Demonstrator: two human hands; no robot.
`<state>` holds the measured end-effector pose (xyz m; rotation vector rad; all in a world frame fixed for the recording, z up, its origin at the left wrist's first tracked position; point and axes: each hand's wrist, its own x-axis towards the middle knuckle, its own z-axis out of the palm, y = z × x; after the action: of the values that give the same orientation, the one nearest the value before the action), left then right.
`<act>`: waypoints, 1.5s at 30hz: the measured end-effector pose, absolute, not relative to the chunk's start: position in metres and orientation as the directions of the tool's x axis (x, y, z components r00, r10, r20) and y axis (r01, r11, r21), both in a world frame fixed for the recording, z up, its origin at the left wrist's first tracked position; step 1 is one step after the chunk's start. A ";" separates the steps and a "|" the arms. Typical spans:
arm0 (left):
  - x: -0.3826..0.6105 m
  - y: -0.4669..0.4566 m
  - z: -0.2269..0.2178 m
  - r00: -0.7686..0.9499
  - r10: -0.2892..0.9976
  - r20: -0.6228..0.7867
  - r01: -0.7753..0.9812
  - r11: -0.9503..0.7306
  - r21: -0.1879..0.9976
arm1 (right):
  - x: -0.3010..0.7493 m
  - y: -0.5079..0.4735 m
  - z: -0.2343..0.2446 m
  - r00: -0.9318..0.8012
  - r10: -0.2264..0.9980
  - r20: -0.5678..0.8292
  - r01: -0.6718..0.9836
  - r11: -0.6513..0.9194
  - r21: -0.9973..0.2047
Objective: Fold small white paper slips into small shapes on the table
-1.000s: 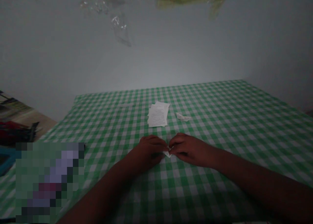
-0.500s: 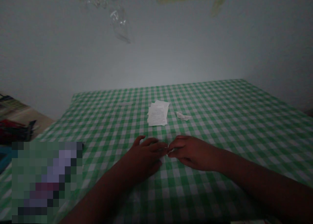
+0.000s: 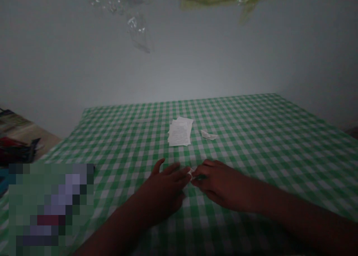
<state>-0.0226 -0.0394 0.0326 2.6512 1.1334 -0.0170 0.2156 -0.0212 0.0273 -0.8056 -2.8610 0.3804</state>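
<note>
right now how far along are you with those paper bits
One creased paper scrap looks done, lying beside the stack. In hand, a small white paper piece sits between the left hand and right hand. Left: the stack of printed sheets, lying flat.

We'd call this a plain room in a home, going by the green gingham tablecloth [image 3: 251, 136] over a table, the bare pale wall [image 3: 179, 62] behind, and clear plastic [image 3: 137, 32] up top.
</note>
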 end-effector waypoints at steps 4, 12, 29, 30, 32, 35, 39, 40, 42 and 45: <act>-0.013 -0.051 0.031 0.672 0.739 -0.052 0.737 -0.660 0.147 | 0.215 -0.027 0.028 -0.827 0.557 0.074 0.520 0.809 -0.274; -0.003 -0.055 0.029 0.640 0.767 -0.048 0.763 -0.628 0.155 | 0.211 -0.036 0.028 -0.795 0.602 0.074 0.579 0.790 -0.201; 0.003 -0.061 0.020 0.646 0.763 0.022 0.760 -0.646 0.080 | 0.200 -0.051 0.025 -0.770 0.636 0.051 0.613 0.759 -0.220; 0.004 -0.062 0.019 0.640 0.768 0.038 0.765 -0.641 0.065 | 0.199 -0.052 0.025 -0.766 0.641 0.051 0.617 0.754 -0.225; 0.006 -0.062 0.018 0.628 0.776 0.058 0.775 -0.630 0.037 | 0.199 -0.052 0.027 -0.753 0.656 0.055 0.625 0.739 -0.252; 0.009 -0.060 0.020 0.613 0.789 0.041 0.789 -0.614 0.017 | 0.203 -0.046 0.031 -0.735 0.675 0.065 0.621 0.709 -0.333; 0.007 -0.055 0.028 0.602 0.799 -0.014 0.798 -0.600 0.053 | 0.209 -0.028 0.030 -0.731 0.673 0.115 0.558 0.687 -0.466; 0.006 -0.054 0.030 0.602 0.798 -0.019 0.797 -0.600 0.067 | 0.209 -0.023 0.028 -0.741 0.657 0.139 0.519 0.692 -0.501; 0.004 -0.053 0.032 0.612 0.790 -0.022 0.789 -0.609 0.087 | 0.209 -0.014 0.020 -0.749 0.636 0.187 0.455 0.698 -0.553; 0.001 -0.051 0.031 0.643 0.766 -0.012 0.763 -0.640 0.091 | 0.204 -0.006 0.005 -0.690 0.675 0.261 0.479 0.696 -0.534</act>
<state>0.0007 -0.0507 0.0312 2.7676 1.2907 0.0416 0.2038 -0.0063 0.0046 -0.8914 -2.4638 0.6008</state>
